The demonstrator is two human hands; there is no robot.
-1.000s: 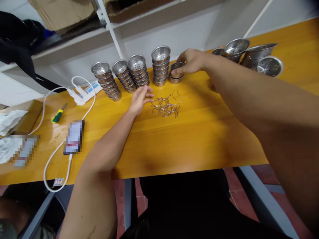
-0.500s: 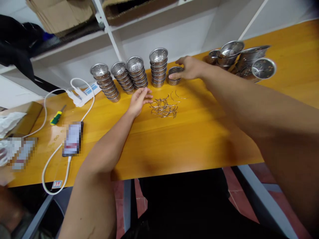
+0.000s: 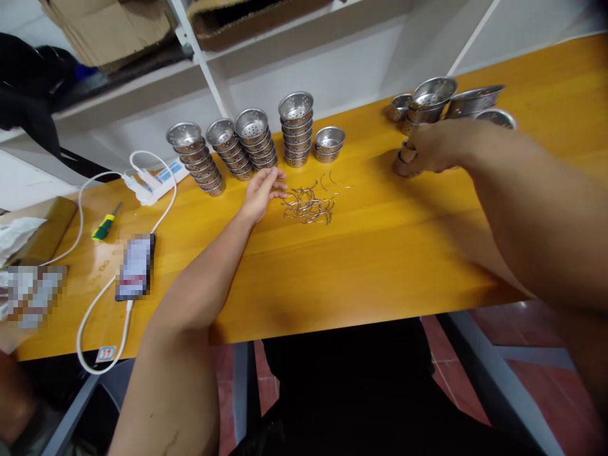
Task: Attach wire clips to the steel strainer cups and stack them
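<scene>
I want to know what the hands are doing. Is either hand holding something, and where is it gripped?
The right hand grips a small metal cup around its side. The left hand lies open on the table, holding nothing.

You have silver perforated strainer cups (image 3: 295, 130) at upper centre on a honey-yellow wood-grain table (image 3: 380, 253); a white cable (image 3: 102, 304) and a green-and-yellow screwdriver (image 3: 105, 225) sit at left.

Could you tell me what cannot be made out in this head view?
- Metal cup: mostly covered by the right hand.
- Phone screen: pixelated.
- Items at the left edge: pixelated.
- Wire hooks: too small and tangled to count.
</scene>
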